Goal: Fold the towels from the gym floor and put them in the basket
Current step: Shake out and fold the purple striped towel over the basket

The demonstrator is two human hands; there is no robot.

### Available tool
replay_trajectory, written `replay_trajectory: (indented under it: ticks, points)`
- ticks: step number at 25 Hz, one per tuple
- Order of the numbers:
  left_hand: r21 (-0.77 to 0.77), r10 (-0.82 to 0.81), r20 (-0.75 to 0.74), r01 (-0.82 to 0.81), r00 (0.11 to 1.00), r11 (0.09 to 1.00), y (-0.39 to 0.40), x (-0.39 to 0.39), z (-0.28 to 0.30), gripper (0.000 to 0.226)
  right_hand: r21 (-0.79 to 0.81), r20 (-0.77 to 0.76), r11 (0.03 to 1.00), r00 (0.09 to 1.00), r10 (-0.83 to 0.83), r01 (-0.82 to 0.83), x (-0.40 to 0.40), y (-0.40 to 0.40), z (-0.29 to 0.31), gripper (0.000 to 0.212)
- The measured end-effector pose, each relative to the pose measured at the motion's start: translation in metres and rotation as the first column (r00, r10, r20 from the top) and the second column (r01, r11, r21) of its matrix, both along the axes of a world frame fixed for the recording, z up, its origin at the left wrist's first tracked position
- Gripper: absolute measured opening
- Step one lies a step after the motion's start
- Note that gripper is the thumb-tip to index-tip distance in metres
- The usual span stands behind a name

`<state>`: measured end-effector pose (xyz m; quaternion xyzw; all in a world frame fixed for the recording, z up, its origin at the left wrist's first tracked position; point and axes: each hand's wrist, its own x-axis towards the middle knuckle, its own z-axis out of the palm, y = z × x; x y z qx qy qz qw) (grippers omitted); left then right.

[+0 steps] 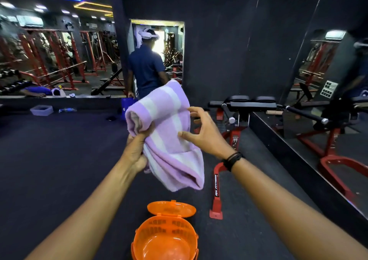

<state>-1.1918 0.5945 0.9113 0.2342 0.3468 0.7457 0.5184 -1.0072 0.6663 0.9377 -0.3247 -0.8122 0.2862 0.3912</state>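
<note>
A purple and white striped towel (pixel 169 132), partly rolled at its top, hangs in the air in front of me. My left hand (pixel 137 150) grips its left side, thumb curled over the cloth. My right hand (pixel 203 134) is at the towel's right edge with fingers spread; its thumb touches the cloth. Below, near the bottom edge of the view, an orange plastic basket (pixel 165 239) stands on the dark floor with its lid (pixel 171 209) flipped open behind it. Its inside looks empty.
A red and black gym bench (pixel 229 140) stands just right of the towel and basket. Mirrors line the back wall and right wall (pixel 328 100). A pale tub (pixel 41 110) and small items lie on the floor far left. Dark floor spreads to the left.
</note>
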Motion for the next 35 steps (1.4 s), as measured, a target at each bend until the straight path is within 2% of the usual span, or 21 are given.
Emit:
replay_trajectory:
  ticks: [1,3,6,7,9,11,12,14,16,17,19,21,22,24,27,30,32,33,35]
  points:
    - [0.047,-0.062,0.019,0.061,0.998,0.997,-0.001,-0.003,0.001,0.072,-0.143,0.015,0.988,0.998,0.060,-0.057,0.005,0.003,-0.008,0.070]
    - [0.110,-0.148,0.100,0.137,0.984,0.984,-0.003,-0.009,0.006,0.088,-0.402,0.017,0.903,0.984,0.176,-0.154,0.014,0.006,-0.023,0.076]
    - [0.209,-0.128,0.140,0.097,0.982,0.973,-0.003,-0.010,0.005,0.071,-0.656,-0.179,0.667,0.931,0.318,-0.354,0.025,0.007,-0.046,0.062]
    - [0.220,-0.116,0.145,0.082,0.983,0.972,-0.003,-0.008,0.005,0.067,-0.693,-0.272,0.600,0.916,0.296,-0.400,0.026,0.008,-0.051,0.056]
    - [0.232,-0.093,0.185,0.049,0.978,0.972,-0.005,-0.010,0.004,0.050,-0.717,-0.392,0.546,0.898,0.197,-0.433,0.028,0.007,-0.054,0.049]
    - [0.175,-0.010,0.208,-0.028,0.978,0.984,-0.009,-0.023,0.005,0.018,-0.707,-0.432,0.558,0.890,0.145,-0.434,0.034,0.011,-0.053,0.049]
    - [0.159,0.023,0.179,-0.052,0.984,0.986,-0.012,-0.033,0.006,0.015,-0.697,-0.419,0.583,0.897,0.142,-0.418,0.040,0.014,-0.050,0.052]
    - [0.159,0.037,0.089,-0.051,0.995,0.986,-0.022,-0.051,0.008,0.026,-0.650,-0.342,0.671,0.926,0.159,-0.356,0.050,0.024,-0.040,0.058]
    - [0.074,0.011,0.042,-0.014,0.999,0.997,-0.030,-0.075,0.008,0.044,-0.579,-0.252,0.756,0.949,0.189,-0.305,0.057,0.033,-0.026,0.063]
    - [0.045,-0.097,0.030,0.096,0.995,0.994,-0.034,-0.089,0.007,0.048,-0.546,-0.208,0.787,0.956,0.204,-0.287,0.059,0.036,-0.017,0.065]
    - [0.139,-0.383,0.027,0.376,0.923,0.916,-0.043,-0.105,0.010,0.060,-0.494,-0.123,0.835,0.970,0.210,-0.243,0.062,0.041,0.000,0.066]
    - [0.072,-0.448,-0.160,0.463,0.880,0.884,-0.052,-0.110,0.016,0.092,-0.444,-0.038,0.873,0.978,0.205,-0.201,0.067,0.045,0.015,0.063]
    - [-0.054,-0.469,-0.217,0.470,0.856,0.881,-0.055,-0.111,0.021,0.101,-0.424,0.007,0.886,0.977,0.211,-0.188,0.068,0.046,0.021,0.061]
    - [-0.225,-0.342,-0.501,0.262,0.795,0.938,-0.052,-0.101,0.019,0.092,-0.406,0.088,0.894,0.965,0.246,-0.191,0.067,0.046,0.029,0.057]
    - [-0.163,-0.194,-0.711,0.110,0.676,0.980,-0.047,-0.087,0.018,0.075,-0.387,0.174,0.900,0.942,0.286,-0.202,0.062,0.045,0.035,0.052]
    - [-0.015,0.106,-0.714,-0.168,0.692,0.986,-0.038,-0.089,0.009,0.060,-0.376,0.190,0.906,0.941,0.279,-0.193,0.063,0.045,0.035,0.049]
    - [-0.009,0.209,-0.654,-0.284,0.727,0.959,-0.034,-0.088,0.004,0.050,-0.378,0.210,0.904,0.933,0.293,-0.199,0.064,0.046,0.033,0.049]
    - [-0.034,0.209,-0.625,-0.293,0.752,0.956,-0.034,-0.086,0.002,0.049,-0.388,0.203,0.897,0.930,0.305,-0.209,0.064,0.046,0.032,0.052]
    - [-0.096,0.060,-0.583,-0.142,0.810,0.985,-0.036,-0.084,0.000,0.063,-0.404,0.161,0.885,0.934,0.319,-0.233,0.068,0.047,0.030,0.061]
